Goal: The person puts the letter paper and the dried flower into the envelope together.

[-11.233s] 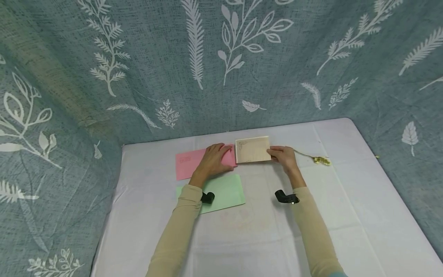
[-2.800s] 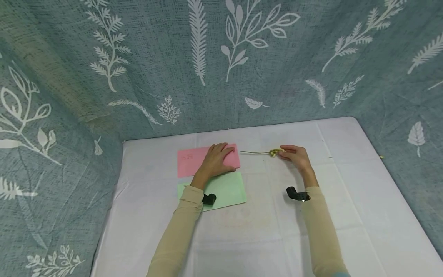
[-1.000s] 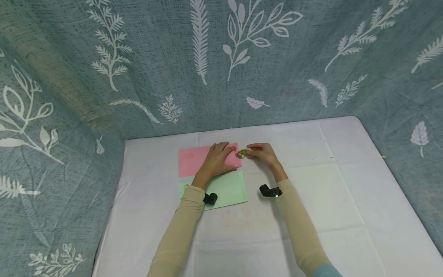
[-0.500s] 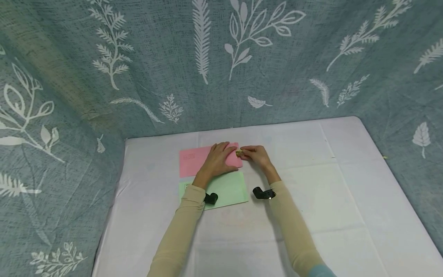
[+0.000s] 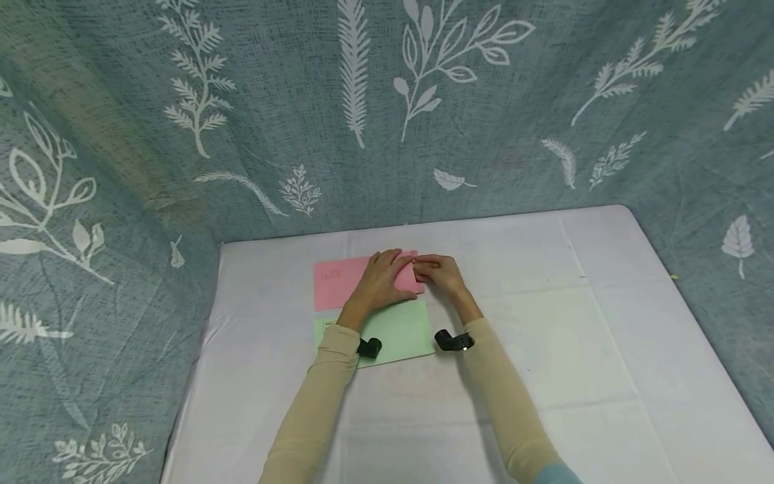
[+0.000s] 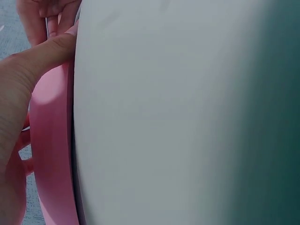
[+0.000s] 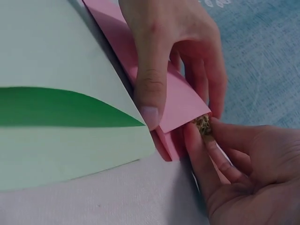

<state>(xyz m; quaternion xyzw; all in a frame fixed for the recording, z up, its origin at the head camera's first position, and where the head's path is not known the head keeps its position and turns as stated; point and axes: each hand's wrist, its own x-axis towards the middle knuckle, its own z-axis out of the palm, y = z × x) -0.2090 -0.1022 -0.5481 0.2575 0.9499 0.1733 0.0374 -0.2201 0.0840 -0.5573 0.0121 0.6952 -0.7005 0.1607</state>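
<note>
A pink envelope lies on the table with its mouth facing right. My left hand grips it near that end, thumb on the near edge and fingers at the far edge, which squeezes the mouth apart in the right wrist view. At the opening my right hand pinches a dried flower sprig; only part of its yellowish head shows, and the stem is hidden. Just below, a green envelope lies partly under my left wrist, its own mouth gaping in the right wrist view.
A white cloth covers the table. Behind it and at both sides hangs a blue-green curtain with white leaf prints. Black wrist cameras sit on both forearms, the left one above the green envelope.
Earlier my right hand held a cream card at the pink envelope's mouth; the card is now out of sight. The sprig has moved left from the table, stem first, up to its head in the mouth.
</note>
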